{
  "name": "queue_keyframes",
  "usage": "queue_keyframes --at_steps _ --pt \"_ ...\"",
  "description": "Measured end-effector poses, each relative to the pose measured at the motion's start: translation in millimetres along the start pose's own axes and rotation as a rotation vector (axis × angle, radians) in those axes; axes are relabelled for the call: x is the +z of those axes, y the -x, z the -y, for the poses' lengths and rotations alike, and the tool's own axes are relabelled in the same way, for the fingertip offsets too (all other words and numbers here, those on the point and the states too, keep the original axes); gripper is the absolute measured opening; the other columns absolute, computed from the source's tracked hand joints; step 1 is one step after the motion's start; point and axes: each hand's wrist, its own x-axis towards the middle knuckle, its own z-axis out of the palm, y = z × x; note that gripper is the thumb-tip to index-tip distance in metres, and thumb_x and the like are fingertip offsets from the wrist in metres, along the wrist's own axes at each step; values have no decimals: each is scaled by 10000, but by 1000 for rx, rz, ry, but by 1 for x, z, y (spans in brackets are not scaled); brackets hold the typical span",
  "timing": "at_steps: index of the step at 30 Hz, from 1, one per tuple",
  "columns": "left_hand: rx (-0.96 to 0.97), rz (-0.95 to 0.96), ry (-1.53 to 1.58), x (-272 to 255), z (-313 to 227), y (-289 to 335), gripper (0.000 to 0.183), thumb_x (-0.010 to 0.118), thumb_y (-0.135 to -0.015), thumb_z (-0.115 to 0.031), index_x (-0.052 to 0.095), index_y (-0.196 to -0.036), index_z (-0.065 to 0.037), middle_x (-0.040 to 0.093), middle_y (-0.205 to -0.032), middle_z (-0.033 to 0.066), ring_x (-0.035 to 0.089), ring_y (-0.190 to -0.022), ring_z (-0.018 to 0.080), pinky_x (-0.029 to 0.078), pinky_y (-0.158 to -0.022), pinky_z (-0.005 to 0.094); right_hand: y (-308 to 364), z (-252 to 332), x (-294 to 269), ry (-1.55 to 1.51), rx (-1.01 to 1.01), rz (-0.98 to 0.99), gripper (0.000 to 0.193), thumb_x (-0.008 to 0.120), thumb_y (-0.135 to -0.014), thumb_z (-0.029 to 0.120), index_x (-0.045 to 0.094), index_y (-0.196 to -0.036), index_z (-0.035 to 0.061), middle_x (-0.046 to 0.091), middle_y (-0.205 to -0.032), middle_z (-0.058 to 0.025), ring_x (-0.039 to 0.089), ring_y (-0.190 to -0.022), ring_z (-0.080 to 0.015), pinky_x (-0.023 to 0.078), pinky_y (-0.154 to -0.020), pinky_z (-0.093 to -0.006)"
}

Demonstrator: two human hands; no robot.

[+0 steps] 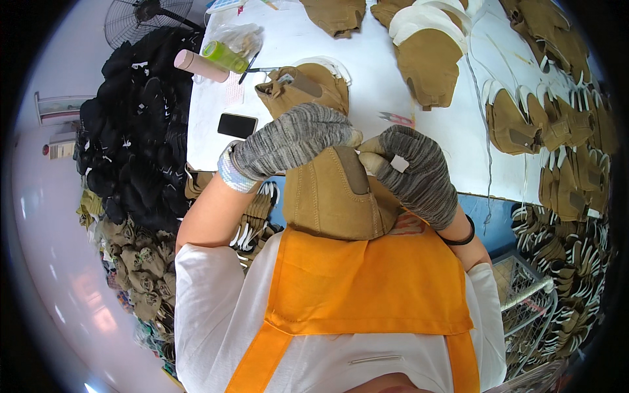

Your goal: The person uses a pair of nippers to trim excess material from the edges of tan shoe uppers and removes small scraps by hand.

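Examining the grip first, we find the left fingers (327, 121) and right fingers (401, 139), both gloved, pinching the upper edge of the cap (327, 196); anything thin between their tips is too small to tell. The cap is held before the apron (367, 281), at the near edge of the tabletop (468, 171). Its panels are seamed and its dark patch (351, 169) is on; we judge edge work to remain, though completion cannot be confirmed. Past the left fingers sits a second cap (314, 88), its status undetermined. The phone (237, 125) lies near the left edge; the snips (396, 118) lie just beyond the right fingers. We rate the white surface between snips and cord (487, 134) the best room for moving.
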Motion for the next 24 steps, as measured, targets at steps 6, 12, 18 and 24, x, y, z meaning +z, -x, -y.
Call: queue_keyframes --at_steps 6,12,18,24 --pt "-125 -34 5 1 -2 21 268 519 -924 -116 643 -1161 -94 640 -1128 79 581 -1076 245 465 -939 336 -10 -3 12 -348 250 56 142 694 -821 141 673 -927 49 663 -852 -70 628 -771 -204 519 -716 -288" --pt "-123 -158 47 -1 -7 46 251 521 -927 -100 654 -1140 -95 652 -1107 66 603 -1049 235 482 -912 317 -20 -12 21 -646 406 179 180 694 -825 140 674 -965 29 676 -937 -57 633 -843 -202 510 -782 -287" --pt "-717 -259 607 -17 -38 59 265 596 -915 -168 635 -1133 -23 648 -1082 75 600 -1052 188 477 -914 300 -32 1 18 -226 76 219 132 700 -792 99 674 -907 39 648 -889 -79 619 -813 -225 496 -780 -306" --pt "-685 -478 380 -24 -55 107 341 664 -871 -306 638 -1004 7 599 -894 84 559 -812 189 465 -734 301 39 -26 -40 680 -49 664 135 636 -780 132 674 -896 75 627 -803 -126 601 -761 -314 475 -705 -411"
